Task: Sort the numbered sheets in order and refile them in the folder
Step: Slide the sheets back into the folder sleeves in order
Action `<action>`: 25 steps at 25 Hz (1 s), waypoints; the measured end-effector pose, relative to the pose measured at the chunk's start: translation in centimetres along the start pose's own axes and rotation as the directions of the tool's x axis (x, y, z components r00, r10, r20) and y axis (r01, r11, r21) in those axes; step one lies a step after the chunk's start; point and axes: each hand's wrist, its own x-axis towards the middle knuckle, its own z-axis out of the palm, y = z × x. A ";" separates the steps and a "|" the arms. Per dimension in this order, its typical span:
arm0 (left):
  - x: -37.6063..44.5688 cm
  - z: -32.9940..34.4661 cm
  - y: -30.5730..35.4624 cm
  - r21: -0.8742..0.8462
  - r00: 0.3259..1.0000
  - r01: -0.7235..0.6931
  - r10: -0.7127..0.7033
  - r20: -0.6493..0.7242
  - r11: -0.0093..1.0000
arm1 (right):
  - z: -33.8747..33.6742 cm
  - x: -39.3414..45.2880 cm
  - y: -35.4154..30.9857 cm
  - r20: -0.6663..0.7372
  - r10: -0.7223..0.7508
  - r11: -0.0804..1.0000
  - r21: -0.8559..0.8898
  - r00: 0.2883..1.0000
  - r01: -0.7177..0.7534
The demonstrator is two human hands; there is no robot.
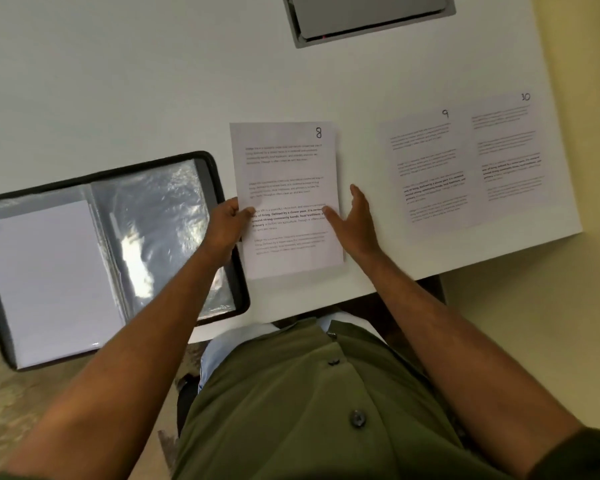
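Note:
A stack of printed sheets with number 8 on top (pixel 286 168) lies in the middle of the white table (pixel 118 81). My left hand (pixel 226 225) pinches the stack's left edge, thumb on top. My right hand (pixel 355 220) holds the right edge, thumb on the paper and fingers extended beside it. To the right lie sheet 9 (pixel 426 168) and sheet 10 (pixel 510 147), side by side. An open black folder (pixel 208 168) with clear sleeves lies at the left; its left sleeve holds a white sheet (pixel 49 271).
A grey cable hatch (pixel 368 19) is set into the table at the top. The table's right edge (pixel 565 133) runs close to sheet 10. The folder overhangs the near table edge. My green shirt fills the bottom.

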 end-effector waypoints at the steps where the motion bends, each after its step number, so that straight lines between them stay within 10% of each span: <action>1: -0.4 -1.2 -0.1 -0.017 1.000 0.008 -0.008 0.000 1.000 | 0.4 -0.2 -0.8 -0.001 0.030 0.996 0.086 1.000 -0.030; 6: -2.6 -7.8 -0.8 -0.043 1.000 0.010 -0.010 0.011 0.999 | 3.9 -2.0 -4.9 0.140 0.122 0.890 0.422 0.983 -0.170; 25: -3.0 -29.6 -4.3 -0.018 1.000 -0.021 0.021 -0.005 1.000 | 22.3 -8.9 -14.9 0.236 0.026 0.869 0.475 0.971 -0.139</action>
